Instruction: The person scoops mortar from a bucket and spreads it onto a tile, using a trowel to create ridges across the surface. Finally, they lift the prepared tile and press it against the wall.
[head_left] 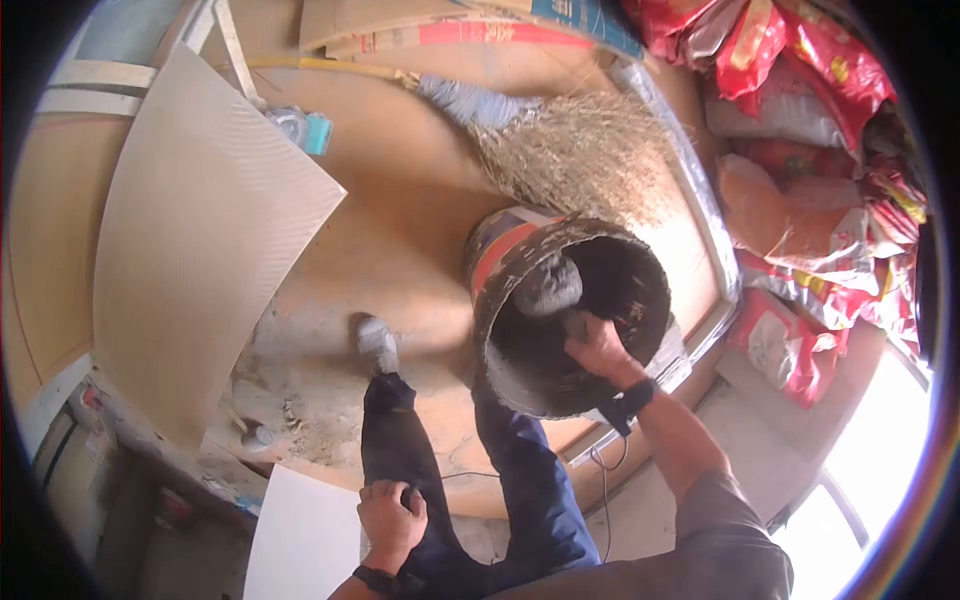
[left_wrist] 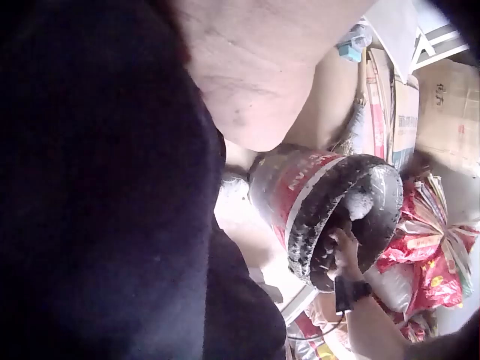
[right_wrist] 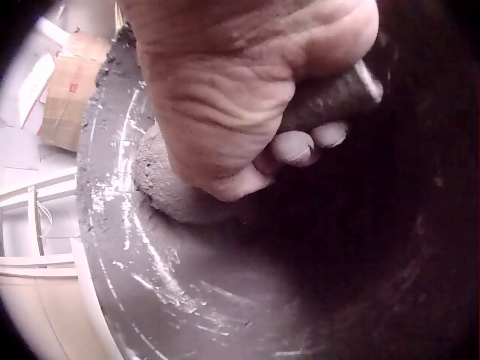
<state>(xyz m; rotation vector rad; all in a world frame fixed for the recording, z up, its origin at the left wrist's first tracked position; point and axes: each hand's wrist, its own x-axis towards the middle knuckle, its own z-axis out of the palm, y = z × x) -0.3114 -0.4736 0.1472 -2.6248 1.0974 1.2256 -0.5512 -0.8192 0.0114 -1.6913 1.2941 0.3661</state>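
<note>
My right hand (head_left: 600, 350) reaches inside a large tilted bucket (head_left: 490, 345) with a dark, crusted rim. Its fingers are curled round a short cylindrical handle (right_wrist: 330, 101) with a pale end. Beside that hand is a rounded grey lump (head_left: 550, 285), rough like mortar, against the bucket's smeared inner wall in the right wrist view; I cannot tell whether it is the tool's head or a load on it. My left hand (head_left: 392, 520) rests on the left thigh with its fingers loosely bent. In the left wrist view that hand (left_wrist: 255, 75) looms large above dark trousers (left_wrist: 112, 195).
A straw broom (head_left: 580, 150) lies behind the bucket. At left leans a large curved pale board (head_left: 210, 230), with a white and teal item (head_left: 318, 133) near its corner. Red and white sacks (head_left: 790, 220) are piled at right. A cable (head_left: 606, 490) hangs below the right wrist.
</note>
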